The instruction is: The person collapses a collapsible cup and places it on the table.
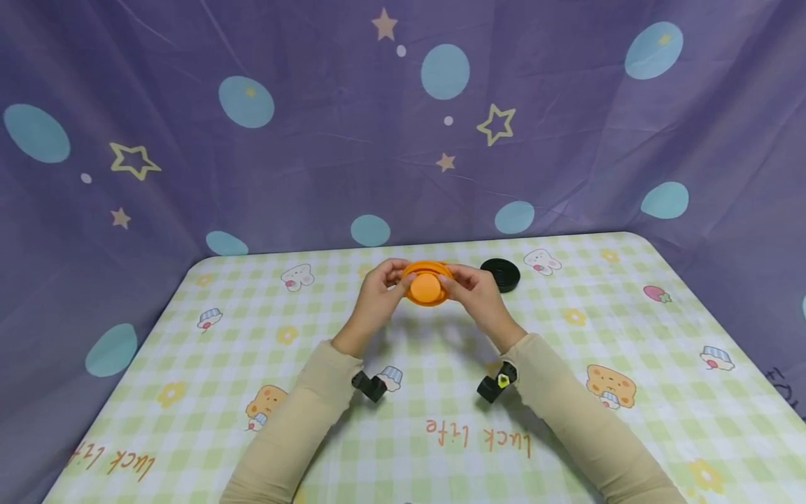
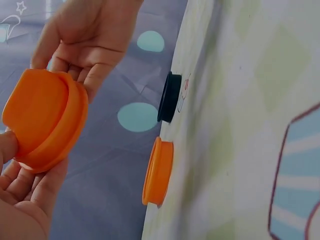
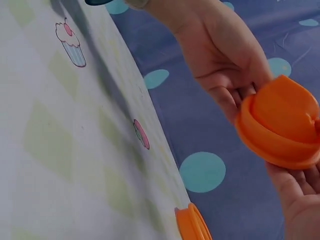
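Note:
An orange round lid-like piece with a thick raised rim and a domed, tapering middle is held up between both hands, above the table. My left hand pinches its left edge, the thumb on the near face. On the opposite edge, my right hand grips it in the same way. Both wrist views show the piece from the side, its fingers partly hidden behind it. A second orange piece, a flat rimmed disc, sits on the table beyond, largely covered by the held one in the head view.
A black ringed disc lies on the table just beyond my right hand. Green-checked cloth with printed figures covers the table. A purple curtain hangs along the back edge. Small black devices hang at both wrists.

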